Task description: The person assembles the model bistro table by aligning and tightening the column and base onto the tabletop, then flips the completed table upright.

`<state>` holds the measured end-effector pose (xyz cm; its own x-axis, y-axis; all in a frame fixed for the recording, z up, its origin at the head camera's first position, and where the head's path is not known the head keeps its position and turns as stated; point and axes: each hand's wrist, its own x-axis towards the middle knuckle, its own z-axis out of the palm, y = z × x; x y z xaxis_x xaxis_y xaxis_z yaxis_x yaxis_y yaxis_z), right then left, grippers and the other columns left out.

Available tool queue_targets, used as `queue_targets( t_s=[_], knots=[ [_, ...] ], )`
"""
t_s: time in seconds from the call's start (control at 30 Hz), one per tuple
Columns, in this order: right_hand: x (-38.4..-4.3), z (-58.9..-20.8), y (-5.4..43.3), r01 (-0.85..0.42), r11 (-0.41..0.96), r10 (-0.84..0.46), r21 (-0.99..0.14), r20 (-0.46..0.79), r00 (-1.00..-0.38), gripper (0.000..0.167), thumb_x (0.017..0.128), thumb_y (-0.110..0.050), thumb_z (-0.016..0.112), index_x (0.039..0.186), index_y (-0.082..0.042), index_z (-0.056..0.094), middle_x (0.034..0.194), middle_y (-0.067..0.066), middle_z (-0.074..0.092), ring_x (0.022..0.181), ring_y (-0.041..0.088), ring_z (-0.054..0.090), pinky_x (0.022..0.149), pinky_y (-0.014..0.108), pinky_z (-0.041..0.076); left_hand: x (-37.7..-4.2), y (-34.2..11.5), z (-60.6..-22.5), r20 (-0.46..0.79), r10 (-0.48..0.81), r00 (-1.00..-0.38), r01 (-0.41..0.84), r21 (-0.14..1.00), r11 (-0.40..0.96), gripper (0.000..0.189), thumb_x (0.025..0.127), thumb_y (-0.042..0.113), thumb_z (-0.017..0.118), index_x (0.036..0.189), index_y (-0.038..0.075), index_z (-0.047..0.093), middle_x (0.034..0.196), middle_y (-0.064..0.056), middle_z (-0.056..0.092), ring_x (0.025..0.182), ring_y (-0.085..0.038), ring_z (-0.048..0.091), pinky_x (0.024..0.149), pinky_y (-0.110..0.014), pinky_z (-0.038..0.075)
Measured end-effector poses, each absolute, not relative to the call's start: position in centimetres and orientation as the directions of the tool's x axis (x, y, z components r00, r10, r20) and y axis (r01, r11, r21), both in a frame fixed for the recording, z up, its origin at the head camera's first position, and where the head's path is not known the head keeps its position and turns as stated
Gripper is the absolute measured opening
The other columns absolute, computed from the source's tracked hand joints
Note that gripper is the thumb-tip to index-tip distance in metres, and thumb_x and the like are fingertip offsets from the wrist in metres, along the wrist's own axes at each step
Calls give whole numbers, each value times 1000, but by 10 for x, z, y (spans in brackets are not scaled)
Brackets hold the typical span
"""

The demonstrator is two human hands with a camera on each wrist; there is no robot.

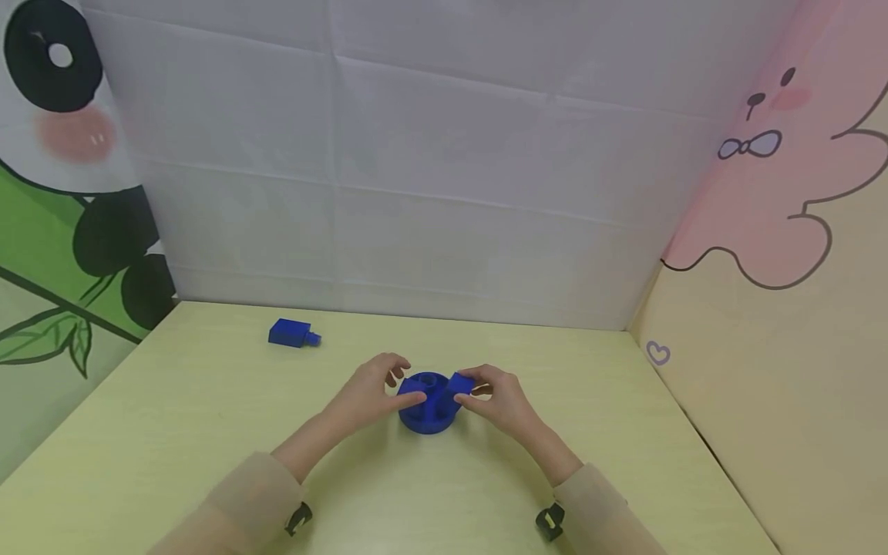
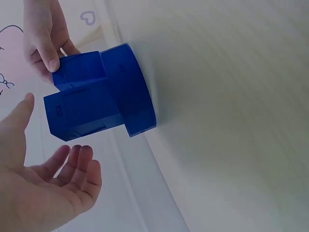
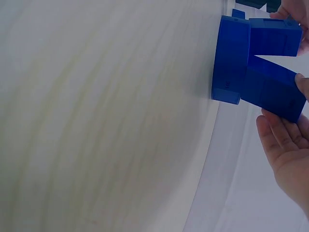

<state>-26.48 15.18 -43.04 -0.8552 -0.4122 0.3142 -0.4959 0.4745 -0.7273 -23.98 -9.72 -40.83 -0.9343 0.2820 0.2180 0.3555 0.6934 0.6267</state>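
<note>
A round blue base (image 1: 426, 425) with openings in its top rests on the table, and two blue rectangular blocks stand up from it. The right block (image 3: 273, 88) leans outward, its lower end at the base. My right hand (image 1: 505, 399) pinches this block's upper end between thumb and fingers. Around the upper end of the left block (image 2: 79, 110), my left hand (image 1: 371, 389) is spread with thumb and fingers apart. The left wrist view shows gaps between that hand and the block. How deep either block sits in the base is hidden.
Another blue block (image 1: 290, 333) with a narrow peg at one end lies at the back left of the pale table (image 1: 229, 401). A white cloth wall (image 1: 444, 193) stands behind the table. Printed cartoon panels flank both sides.
</note>
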Motion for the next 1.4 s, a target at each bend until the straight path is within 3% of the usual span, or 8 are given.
queue_targets(
  t_s=[0.2,0.4,0.77,1.0,1.4],
  knots=[
    [-265,-430,151,-501,468,-411,-728,322,-852,37,82,-21,74,115,-7,65,107,7,67,91,20,66,80,32,55,-235,-88,-409,156,168,-973,229,677,699,58,69,49,80,102,7,57,82,-5,54,72,-16,48,59,-27,42],
    [-265,-430,151,-505,460,-412,-730,328,-850,36,82,-20,74,114,-6,65,106,7,67,90,21,67,80,33,55,-237,-87,-410,143,167,-975,220,677,702,51,70,43,81,99,7,59,78,-1,53,71,-15,48,59,-26,43],
    [-265,-429,153,-500,475,-412,-725,319,-854,36,83,-22,73,114,-7,65,106,7,67,90,20,67,79,29,54,-248,-99,-408,178,303,-936,343,644,683,44,74,36,80,104,8,65,88,3,60,82,-14,53,69,-27,46],
    [-266,-428,155,-513,451,-436,-730,322,-840,35,83,-21,73,114,-5,66,106,8,67,90,21,67,82,36,54,-253,-108,-406,183,420,-889,437,616,655,43,77,35,77,109,8,67,95,3,64,86,-11,57,75,-29,49],
    [-270,-428,156,-568,440,-476,-696,355,-804,35,84,-19,72,114,-2,65,104,8,67,90,22,67,81,37,55,-257,-110,-406,241,489,-838,532,556,638,38,78,24,76,108,1,68,91,0,64,80,-10,57,75,-29,51]
  ],
)
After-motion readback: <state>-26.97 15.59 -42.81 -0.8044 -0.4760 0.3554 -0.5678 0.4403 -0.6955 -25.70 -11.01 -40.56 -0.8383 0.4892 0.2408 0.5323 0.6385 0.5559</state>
